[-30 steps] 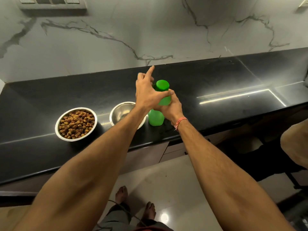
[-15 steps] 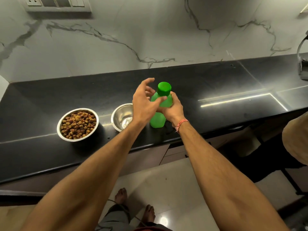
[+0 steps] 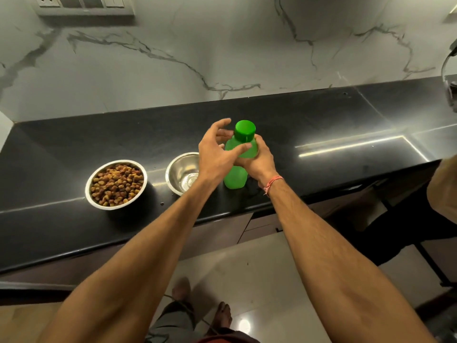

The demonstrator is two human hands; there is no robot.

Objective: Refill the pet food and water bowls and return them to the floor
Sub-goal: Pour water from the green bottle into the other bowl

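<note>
Standing at a black stone bench [image 3: 321,115], a person reaches both bare forearms forward over its front edge toward a green bottle [image 3: 236,174]. Seen from the head camera, the right hand [image 3: 257,159] wraps its fingers round the bottle's upper body just below the green cap [image 3: 244,129], holding it upright with its base on the bench; a thin orange thread [image 3: 273,183] circles that wrist. The left hand [image 3: 217,154] hovers beside the cap with fingers spread and gently curved, its thumb lying across the front of the bottle's shoulder and the fingertips apart from the cap. Whether the thumb presses the plastic cannot be told.

Just left of the bottle sits an empty steel bowl [image 3: 181,172], partly covered by the left wrist. Farther left, well apart from the hands, a second steel bowl [image 3: 116,184] is filled with brown kibble. Both bowls rest on the bench near its front edge. A marble-veined wall [image 3: 222,45] rises behind, with a switch panel [image 3: 84,3] at upper left. Below, bare feet [image 3: 222,315] stand on pale floor tiles.
</note>
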